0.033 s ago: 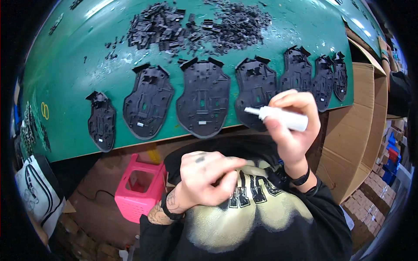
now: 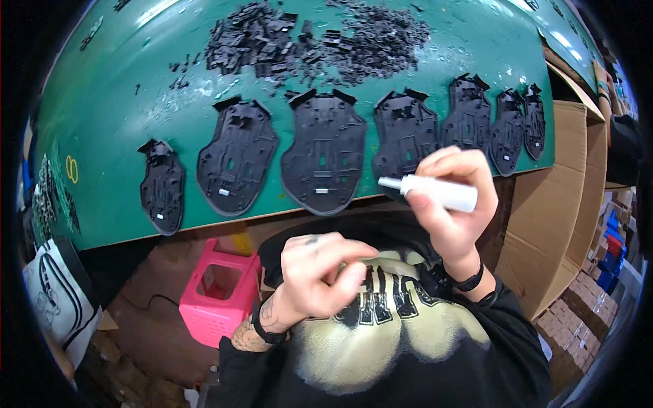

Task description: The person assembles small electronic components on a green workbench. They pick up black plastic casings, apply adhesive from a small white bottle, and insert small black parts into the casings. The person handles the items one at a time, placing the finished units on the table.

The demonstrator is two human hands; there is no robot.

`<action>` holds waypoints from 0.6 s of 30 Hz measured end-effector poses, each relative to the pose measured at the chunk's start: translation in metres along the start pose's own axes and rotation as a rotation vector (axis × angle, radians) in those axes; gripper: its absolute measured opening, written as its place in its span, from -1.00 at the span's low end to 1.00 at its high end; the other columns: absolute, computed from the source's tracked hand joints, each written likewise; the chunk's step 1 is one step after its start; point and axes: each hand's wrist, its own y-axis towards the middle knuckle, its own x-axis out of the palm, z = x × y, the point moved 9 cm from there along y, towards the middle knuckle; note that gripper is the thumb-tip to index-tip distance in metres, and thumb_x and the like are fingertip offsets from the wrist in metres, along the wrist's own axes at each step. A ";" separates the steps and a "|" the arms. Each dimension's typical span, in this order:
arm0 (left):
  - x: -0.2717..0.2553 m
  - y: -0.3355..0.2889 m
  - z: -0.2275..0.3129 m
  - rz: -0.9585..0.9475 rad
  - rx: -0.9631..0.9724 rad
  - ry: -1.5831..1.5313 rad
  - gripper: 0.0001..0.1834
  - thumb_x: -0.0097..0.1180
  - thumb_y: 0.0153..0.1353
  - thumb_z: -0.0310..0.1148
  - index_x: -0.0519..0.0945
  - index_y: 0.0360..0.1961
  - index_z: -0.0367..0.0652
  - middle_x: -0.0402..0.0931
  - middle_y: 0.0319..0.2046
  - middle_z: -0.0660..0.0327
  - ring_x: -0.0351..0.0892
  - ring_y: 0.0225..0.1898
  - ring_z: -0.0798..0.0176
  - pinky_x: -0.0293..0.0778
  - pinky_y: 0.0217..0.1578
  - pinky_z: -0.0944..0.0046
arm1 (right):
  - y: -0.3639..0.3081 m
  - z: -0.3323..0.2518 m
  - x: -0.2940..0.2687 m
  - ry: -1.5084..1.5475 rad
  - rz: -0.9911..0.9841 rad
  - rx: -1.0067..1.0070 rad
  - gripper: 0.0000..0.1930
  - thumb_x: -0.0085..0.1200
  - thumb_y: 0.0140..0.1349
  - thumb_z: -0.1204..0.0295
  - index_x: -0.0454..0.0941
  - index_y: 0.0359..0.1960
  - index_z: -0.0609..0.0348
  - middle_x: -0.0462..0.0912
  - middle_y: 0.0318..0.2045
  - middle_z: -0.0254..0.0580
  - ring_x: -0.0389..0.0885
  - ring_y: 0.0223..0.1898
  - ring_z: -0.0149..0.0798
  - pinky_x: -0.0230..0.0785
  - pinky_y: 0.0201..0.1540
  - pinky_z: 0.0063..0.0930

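My right hand grips a small white squeeze bottle with its narrow nozzle pointing left. The nozzle tip hangs over the lower part of a black moulded plastic shell, partly hidden by bottle and hand. In front of my chest is my left hand, its fingers curled and the index finger stretched toward the right, near the thumb. Whatever its palm may hold is hidden. Ahead of it lies another black shell with a small white label, beside a similar shell on the left.
A green table carries the row of shells and a heap of small black plastic parts at the back. Yellow rings lie far left. Below stand a pink stool and, at right, a cardboard box.
The bottle's nozzle has dipped slightly and moved a little left. My left hand's index finger and thumb have shifted slightly left. The table scene has shifted slightly right.
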 end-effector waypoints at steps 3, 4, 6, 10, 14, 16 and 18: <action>-0.010 -0.014 -0.035 0.072 -0.317 -0.188 -0.62 -0.12 0.19 -0.25 0.65 -0.46 -0.30 0.47 -0.76 0.27 0.34 -0.75 0.47 0.21 -0.67 0.43 | -0.002 -0.012 0.021 -0.025 -0.053 -0.060 -0.69 0.44 -0.13 0.49 0.48 -0.45 0.25 0.57 -0.57 -0.18 0.54 -0.59 -0.34 0.36 -0.55 -0.53; -0.009 -0.015 -0.042 0.079 -0.370 -0.220 -0.57 -0.15 0.28 -0.20 0.66 -0.43 -0.31 0.45 -0.77 0.29 0.31 -0.75 0.51 0.18 -0.68 0.46 | -0.001 -0.014 0.026 -0.054 -0.057 -0.085 -0.69 0.44 -0.14 0.49 0.48 -0.46 0.25 0.56 -0.58 -0.18 0.54 -0.60 -0.33 0.36 -0.55 -0.53; -0.009 -0.015 -0.051 0.083 -0.470 -0.317 -0.66 -0.04 0.32 -0.28 0.65 -0.37 -0.32 0.47 -0.70 0.28 0.43 -0.64 0.49 0.31 -0.57 0.45 | 0.004 -0.019 0.033 -0.123 -0.061 -0.141 -0.69 0.45 -0.16 0.49 0.49 -0.50 0.24 0.55 -0.60 -0.17 0.53 -0.61 -0.31 0.35 -0.56 -0.52; -0.006 -0.014 -0.062 0.119 -0.513 -0.462 -0.49 -0.20 0.44 -0.16 0.68 -0.33 -0.34 0.44 -0.72 0.32 0.33 -0.62 0.54 0.24 -0.55 0.45 | 0.014 -0.026 0.051 -0.236 -0.120 -0.162 -0.72 0.44 -0.16 0.50 0.49 -0.56 0.23 0.52 -0.65 -0.19 0.50 -0.66 -0.30 0.31 -0.61 -0.50; -0.005 -0.011 -0.061 0.117 -0.498 -0.465 -0.48 -0.23 0.45 -0.16 0.68 -0.33 -0.34 0.44 -0.72 0.32 0.33 -0.63 0.54 0.24 -0.55 0.45 | 0.016 -0.025 0.056 -0.209 -0.098 -0.159 -0.72 0.43 -0.14 0.50 0.48 -0.57 0.22 0.50 -0.67 -0.20 0.48 -0.68 -0.31 0.28 -0.63 -0.50; -0.004 -0.011 -0.064 0.106 -0.508 -0.471 -0.48 -0.22 0.45 -0.16 0.68 -0.36 -0.34 0.45 -0.72 0.31 0.33 -0.63 0.54 0.26 -0.55 0.44 | 0.017 -0.022 0.057 -0.237 -0.101 -0.130 -0.72 0.43 -0.15 0.49 0.48 -0.58 0.21 0.50 -0.68 -0.21 0.48 -0.69 -0.31 0.27 -0.63 -0.50; -0.003 -0.010 -0.064 0.103 -0.485 -0.478 -0.48 -0.21 0.45 -0.18 0.67 -0.40 -0.35 0.46 -0.71 0.30 0.35 -0.63 0.53 0.28 -0.55 0.43 | 0.018 -0.021 0.059 -0.272 -0.114 -0.118 -0.72 0.44 -0.15 0.48 0.47 -0.59 0.20 0.49 -0.68 -0.22 0.48 -0.69 -0.30 0.27 -0.64 -0.50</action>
